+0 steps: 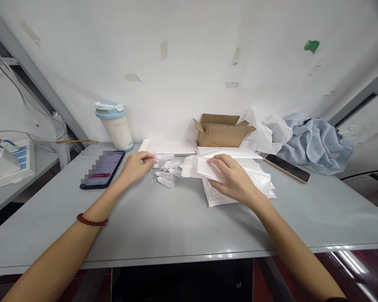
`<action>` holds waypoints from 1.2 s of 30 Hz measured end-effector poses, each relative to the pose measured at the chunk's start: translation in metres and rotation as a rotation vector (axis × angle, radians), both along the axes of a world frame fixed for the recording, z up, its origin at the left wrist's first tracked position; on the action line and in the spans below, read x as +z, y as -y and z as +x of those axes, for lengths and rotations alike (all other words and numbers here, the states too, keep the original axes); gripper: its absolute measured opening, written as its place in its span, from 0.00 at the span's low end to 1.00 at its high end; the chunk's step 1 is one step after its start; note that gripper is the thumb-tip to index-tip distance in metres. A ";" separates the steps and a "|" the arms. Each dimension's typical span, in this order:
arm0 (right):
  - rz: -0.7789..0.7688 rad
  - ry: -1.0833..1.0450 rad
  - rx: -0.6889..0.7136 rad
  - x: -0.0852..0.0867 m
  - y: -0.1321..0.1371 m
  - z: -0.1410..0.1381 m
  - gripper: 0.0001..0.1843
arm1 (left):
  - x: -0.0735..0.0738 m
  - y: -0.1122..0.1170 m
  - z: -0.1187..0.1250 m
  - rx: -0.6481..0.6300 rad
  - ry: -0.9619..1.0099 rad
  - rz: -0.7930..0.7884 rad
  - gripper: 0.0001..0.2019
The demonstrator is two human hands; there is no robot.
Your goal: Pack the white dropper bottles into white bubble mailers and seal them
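My left hand (pixel 137 165) is closed, its thumb and fingertips pinched at the left edge of a small pile of translucent plastic pieces with thin cord loops (pixel 165 182). Its fingertips meet one of these pieces (pixel 164 157). My right hand (pixel 228 176) is wrapped round a slim white box (pixel 204 167), held tilted with its open flap end toward the pile. Under that hand lies a stack of white bubble mailers (pixel 219 199), partly hidden by the hand and box.
Behind the stack stands an open brown cardboard box (pixel 220 136), with a crumpled white plastic bag (pixel 267 130) and blue cloth (pixel 318 142) to its right. One phone (pixel 286 167) lies at right, another (pixel 102 172) at left, near a blue-lidded cup (pixel 116 128).
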State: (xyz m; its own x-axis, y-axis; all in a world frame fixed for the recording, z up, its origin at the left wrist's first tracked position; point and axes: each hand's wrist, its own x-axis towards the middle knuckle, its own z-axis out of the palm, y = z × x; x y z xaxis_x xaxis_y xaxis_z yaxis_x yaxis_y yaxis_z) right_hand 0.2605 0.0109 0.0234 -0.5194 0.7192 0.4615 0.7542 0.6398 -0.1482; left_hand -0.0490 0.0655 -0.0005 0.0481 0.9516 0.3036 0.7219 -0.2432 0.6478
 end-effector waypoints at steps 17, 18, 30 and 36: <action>-0.059 -0.018 0.097 -0.007 0.008 -0.013 0.23 | 0.007 0.042 0.052 -0.267 0.324 -0.131 0.10; -0.065 -0.018 0.105 -0.008 0.010 -0.015 0.24 | 0.004 0.043 0.056 -0.268 0.318 -0.107 0.10; -0.094 -0.083 0.074 -0.008 0.014 -0.020 0.24 | 0.012 0.044 0.052 -0.099 0.343 -0.022 0.13; -0.096 -0.099 -0.002 -0.007 0.011 -0.017 0.23 | 0.008 0.008 0.005 0.286 -0.082 -0.076 0.13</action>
